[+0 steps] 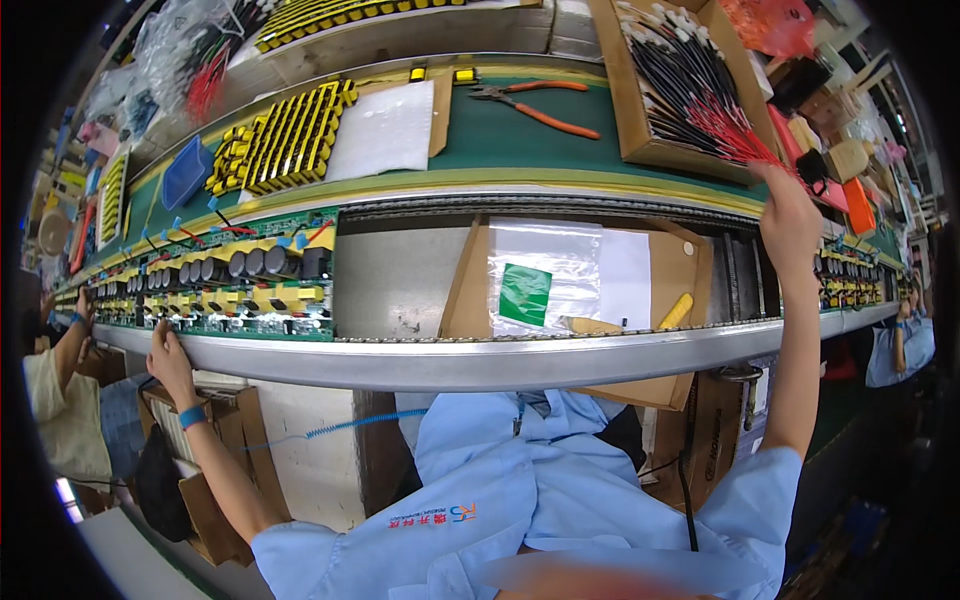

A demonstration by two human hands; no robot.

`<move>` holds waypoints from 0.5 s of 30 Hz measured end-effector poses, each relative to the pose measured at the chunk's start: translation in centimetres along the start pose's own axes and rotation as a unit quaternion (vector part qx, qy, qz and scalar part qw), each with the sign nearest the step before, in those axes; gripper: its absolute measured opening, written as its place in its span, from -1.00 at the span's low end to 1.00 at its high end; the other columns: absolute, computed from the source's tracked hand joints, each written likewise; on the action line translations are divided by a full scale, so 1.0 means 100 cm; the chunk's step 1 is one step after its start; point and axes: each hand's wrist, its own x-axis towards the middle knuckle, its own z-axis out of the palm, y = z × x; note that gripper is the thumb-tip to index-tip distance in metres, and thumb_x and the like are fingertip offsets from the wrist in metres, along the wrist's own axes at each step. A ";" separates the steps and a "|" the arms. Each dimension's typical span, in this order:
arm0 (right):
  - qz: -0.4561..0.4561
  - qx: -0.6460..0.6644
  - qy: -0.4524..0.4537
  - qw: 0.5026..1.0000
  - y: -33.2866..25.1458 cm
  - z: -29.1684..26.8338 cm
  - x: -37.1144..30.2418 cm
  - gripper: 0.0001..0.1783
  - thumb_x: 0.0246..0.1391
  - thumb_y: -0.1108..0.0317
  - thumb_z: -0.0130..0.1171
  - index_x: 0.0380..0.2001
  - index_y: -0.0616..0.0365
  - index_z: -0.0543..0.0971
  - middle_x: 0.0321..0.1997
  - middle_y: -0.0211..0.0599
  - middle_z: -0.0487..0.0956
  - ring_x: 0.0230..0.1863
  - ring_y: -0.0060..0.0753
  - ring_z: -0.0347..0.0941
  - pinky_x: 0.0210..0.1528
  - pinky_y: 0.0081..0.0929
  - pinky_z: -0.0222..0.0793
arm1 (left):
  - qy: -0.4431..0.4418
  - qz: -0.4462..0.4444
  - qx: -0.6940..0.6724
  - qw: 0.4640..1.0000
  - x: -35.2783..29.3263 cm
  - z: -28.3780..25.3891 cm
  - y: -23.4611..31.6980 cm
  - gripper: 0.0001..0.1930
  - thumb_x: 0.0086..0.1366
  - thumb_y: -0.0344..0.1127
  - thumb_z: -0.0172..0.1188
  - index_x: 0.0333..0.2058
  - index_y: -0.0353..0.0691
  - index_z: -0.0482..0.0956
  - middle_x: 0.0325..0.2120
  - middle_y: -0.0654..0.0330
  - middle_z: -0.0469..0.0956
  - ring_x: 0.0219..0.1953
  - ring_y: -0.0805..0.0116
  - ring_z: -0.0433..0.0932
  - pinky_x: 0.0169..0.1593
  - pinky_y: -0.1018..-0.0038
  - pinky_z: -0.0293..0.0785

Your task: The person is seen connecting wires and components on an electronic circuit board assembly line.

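Red-tipped black wires [700, 85] lie bundled in a cardboard box [640, 150] on the green shelf, and the right hand [790, 220] reaches up to their red ends — fingers curled at the tips, though whether it has pinched any I cannot tell. Well off to the other side, the left hand [170, 360] rests open-fingered on the metal conveyor rail [480, 360], just below a green circuit board [240, 280]. Between the two hands sits a cardboard tray [670, 260] holding a clear bag — orange-handled pliers [540, 105] lie above it.

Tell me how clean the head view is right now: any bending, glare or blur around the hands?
Head view: straight conveyor rail bows strongly with fisheye, corners black; glare on the clear plastic bag; left hand on the rail is sharp; right hand at the red wires is slightly soft; a blurred patch lies at the bottom edge.
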 end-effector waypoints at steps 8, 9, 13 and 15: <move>0.120 0.020 -0.144 0.982 0.035 0.102 0.108 -0.69 0.09 0.22 0.16 -0.09 0.05 0.55 -0.06 -0.15 0.59 -0.03 -0.03 0.51 -0.03 -0.18 0.42 | -0.043 0.096 0.027 0.994 -0.097 -0.046 0.166 -0.69 0.39 -0.28 -0.01 0.04 -0.16 0.52 -0.08 0.16 0.60 0.04 0.24 0.49 0.33 0.16 -0.06; 0.129 0.018 -0.160 0.979 0.043 0.115 0.115 -0.64 0.08 0.17 0.18 -0.08 0.07 0.55 -0.04 -0.10 0.58 -0.01 0.00 0.50 0.00 -0.15 0.40 | -0.050 0.112 0.007 0.992 -0.104 -0.049 0.185 -0.70 0.39 -0.29 -0.01 0.03 -0.18 0.52 -0.08 0.16 0.60 0.04 0.24 0.49 0.33 0.15 -0.07; 0.151 0.028 -0.217 0.964 0.062 0.149 0.126 -0.60 0.04 0.15 0.26 -0.14 0.19 0.51 -0.19 -0.01 0.60 -0.09 0.03 0.53 -0.05 -0.19 0.40 | -0.068 0.176 -0.028 0.982 -0.137 -0.064 0.257 -0.73 0.35 -0.40 0.01 -0.01 -0.19 0.51 -0.13 0.14 0.58 0.00 0.24 0.50 0.33 0.14 -0.06; 0.172 0.052 -0.212 0.961 0.059 0.149 0.128 -0.61 0.03 0.14 0.28 -0.18 0.18 0.50 -0.25 -0.04 0.60 -0.13 0.03 0.54 -0.10 -0.20 0.40 | -0.092 0.185 -0.054 0.977 -0.153 -0.072 0.283 -0.73 0.32 -0.44 0.03 -0.01 -0.19 0.50 -0.16 0.15 0.58 -0.03 0.23 0.51 0.33 0.13 -0.05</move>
